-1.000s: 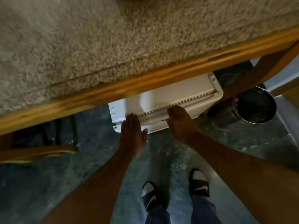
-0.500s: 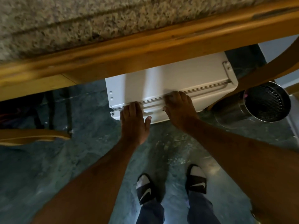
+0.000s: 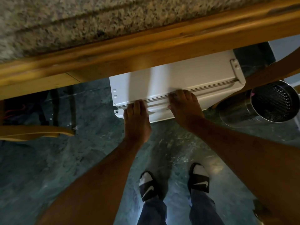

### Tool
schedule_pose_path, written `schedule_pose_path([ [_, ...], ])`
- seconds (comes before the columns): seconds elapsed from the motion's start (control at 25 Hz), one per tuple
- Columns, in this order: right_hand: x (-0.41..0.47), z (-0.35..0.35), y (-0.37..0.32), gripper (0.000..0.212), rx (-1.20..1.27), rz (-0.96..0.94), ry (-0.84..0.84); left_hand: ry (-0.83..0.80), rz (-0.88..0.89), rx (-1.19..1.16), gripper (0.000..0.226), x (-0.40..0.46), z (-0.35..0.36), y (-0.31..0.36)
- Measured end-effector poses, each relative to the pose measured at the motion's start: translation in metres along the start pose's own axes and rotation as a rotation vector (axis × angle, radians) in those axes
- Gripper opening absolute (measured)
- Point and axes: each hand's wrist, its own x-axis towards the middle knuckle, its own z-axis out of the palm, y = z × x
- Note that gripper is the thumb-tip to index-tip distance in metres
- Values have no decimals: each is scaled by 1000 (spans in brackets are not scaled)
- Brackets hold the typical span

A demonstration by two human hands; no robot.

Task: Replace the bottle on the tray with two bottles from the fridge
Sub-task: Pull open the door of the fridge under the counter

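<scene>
A small white fridge [image 3: 186, 73] stands under the counter, seen from above. Its door's top edge [image 3: 159, 111] faces me, with a thin dark seam between door and cabinet. My left hand [image 3: 137, 122] lies over the door's top near its left corner, fingertips at the seam. My right hand [image 3: 185, 109] rests further right on the same edge, fingers curled into the seam. The door looks closed or barely cracked. No bottle or tray is in view.
A speckled stone counter [image 3: 97, 21] with a wooden edge [image 3: 146, 46] overhangs the fridge. A perforated metal bin [image 3: 274, 103] stands right of the fridge. Curved wooden chair parts sit at left [image 3: 32, 132] and right [image 3: 267, 70]. My feet in black slides [image 3: 149, 185] stand on green marbled floor.
My view has dropped lower under the counter, showing more of the fridge top. Both hands slid up the door's top edge until the fingertips reached the seam.
</scene>
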Motion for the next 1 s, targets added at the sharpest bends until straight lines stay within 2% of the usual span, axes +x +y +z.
schedule_pose_path([
  [0.36, -7, 0, 4, 50, -22, -62, -6, -29, 50, 41, 76, -12, 2, -5],
  [0.6, -30, 4, 8, 49, 40, -100, -2, 6, 28, -30, 60, -37, 10, 2],
  [0.76, -52, 10, 13, 50, 49, -140, 4, 52, 47, -55, 65, -53, 11, 2],
  [1.0, -86, 13, 28, 49, 59, -205, -58, 64, -27, -142, 63, -65, 8, 3],
])
